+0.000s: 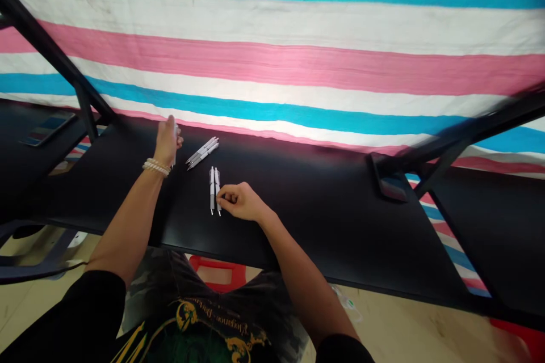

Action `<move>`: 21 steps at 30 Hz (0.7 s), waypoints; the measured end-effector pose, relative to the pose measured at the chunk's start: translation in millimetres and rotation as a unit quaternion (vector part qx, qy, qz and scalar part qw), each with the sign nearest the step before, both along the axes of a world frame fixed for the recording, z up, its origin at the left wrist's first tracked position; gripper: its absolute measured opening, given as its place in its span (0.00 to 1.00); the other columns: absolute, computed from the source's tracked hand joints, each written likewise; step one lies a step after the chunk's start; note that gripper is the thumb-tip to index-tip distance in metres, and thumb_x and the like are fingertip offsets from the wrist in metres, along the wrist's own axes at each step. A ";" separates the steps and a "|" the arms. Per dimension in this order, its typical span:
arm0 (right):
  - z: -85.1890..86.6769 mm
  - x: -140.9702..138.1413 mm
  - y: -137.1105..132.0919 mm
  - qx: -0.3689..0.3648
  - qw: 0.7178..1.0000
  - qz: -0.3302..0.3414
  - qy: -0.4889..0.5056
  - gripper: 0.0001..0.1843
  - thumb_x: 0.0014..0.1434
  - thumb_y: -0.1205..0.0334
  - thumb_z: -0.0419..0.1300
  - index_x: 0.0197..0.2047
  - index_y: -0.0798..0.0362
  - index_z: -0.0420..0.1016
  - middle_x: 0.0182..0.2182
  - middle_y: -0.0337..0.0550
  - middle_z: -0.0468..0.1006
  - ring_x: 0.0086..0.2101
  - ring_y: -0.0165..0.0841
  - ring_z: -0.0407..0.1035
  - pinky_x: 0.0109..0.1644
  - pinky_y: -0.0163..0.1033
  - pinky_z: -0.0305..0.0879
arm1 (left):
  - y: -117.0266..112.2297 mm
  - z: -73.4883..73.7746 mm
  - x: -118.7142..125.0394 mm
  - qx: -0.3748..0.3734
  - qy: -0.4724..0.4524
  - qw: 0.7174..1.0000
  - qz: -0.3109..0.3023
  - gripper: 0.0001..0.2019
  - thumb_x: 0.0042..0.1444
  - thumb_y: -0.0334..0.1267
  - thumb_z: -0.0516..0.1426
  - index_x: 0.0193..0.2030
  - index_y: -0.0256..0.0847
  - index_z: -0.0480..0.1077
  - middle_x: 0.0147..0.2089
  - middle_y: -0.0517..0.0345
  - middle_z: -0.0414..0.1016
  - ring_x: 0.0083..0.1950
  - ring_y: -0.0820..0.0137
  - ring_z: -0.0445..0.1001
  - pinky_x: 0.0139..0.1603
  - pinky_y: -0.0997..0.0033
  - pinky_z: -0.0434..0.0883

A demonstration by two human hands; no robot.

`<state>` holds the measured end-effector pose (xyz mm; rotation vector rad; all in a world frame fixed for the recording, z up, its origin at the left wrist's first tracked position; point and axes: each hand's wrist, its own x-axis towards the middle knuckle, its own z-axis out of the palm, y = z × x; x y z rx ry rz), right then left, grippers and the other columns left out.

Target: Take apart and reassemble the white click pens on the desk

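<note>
Here, in the head view, the left hand (166, 144) is closed around a white pen (175, 135) far left on the black worktop (323, 210). The right hand (240, 201), fingers curled, touches a pair of pens (214, 184) lying nearer; whether it grips them cannot be told. A bundle of pens (203, 152) lies between the hands. The shirt (204, 323) has gold lettering that is unreadable.

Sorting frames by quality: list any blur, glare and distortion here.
Head view: the black frame bar at right is motion-smeared; wide-angle distortion bows the striped cloth; the black table carries a faint sheen; left hand, right hand and the two pens by it are fairly sharp.
</note>
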<state>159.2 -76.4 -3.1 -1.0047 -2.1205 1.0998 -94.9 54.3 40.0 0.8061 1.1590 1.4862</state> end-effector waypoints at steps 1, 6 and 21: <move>1.9 -1.0 -2.0 0.006 1.000 0.012 -0.015 0.04 0.61 0.62 0.62 0.37 0.50 0.79 0.19 0.30 0.69 0.19 0.24 0.58 0.26 0.31 0.52 | 5.6 -4.9 4.3 0.035 0.099 0.994 0.030 0.20 0.62 0.58 0.57 0.34 0.44 0.61 0.26 0.65 0.62 0.24 0.75 0.57 0.26 0.73 0.54; 7.2 -3.5 -5.3 0.082 0.992 0.019 -0.098 0.03 0.58 0.61 0.66 0.36 0.50 0.78 0.21 0.31 0.70 0.22 0.25 0.62 0.31 0.32 0.52 | 6.6 -27.3 19.6 0.060 0.419 0.906 -0.033 0.17 0.64 0.55 0.55 0.35 0.42 0.69 0.31 0.56 0.72 0.33 0.65 0.69 0.40 0.66 0.63; 0.0 5.6 6.8 0.130 0.978 -0.097 -0.131 0.07 0.60 0.68 0.58 0.42 0.52 0.69 0.24 0.35 0.72 0.24 0.30 0.64 0.31 0.34 0.53 | -39.3 -49.0 -1.5 0.092 0.460 0.876 -0.116 0.37 0.37 0.40 0.72 0.57 0.41 0.70 0.55 0.46 0.77 0.57 0.53 0.75 0.63 0.54 0.67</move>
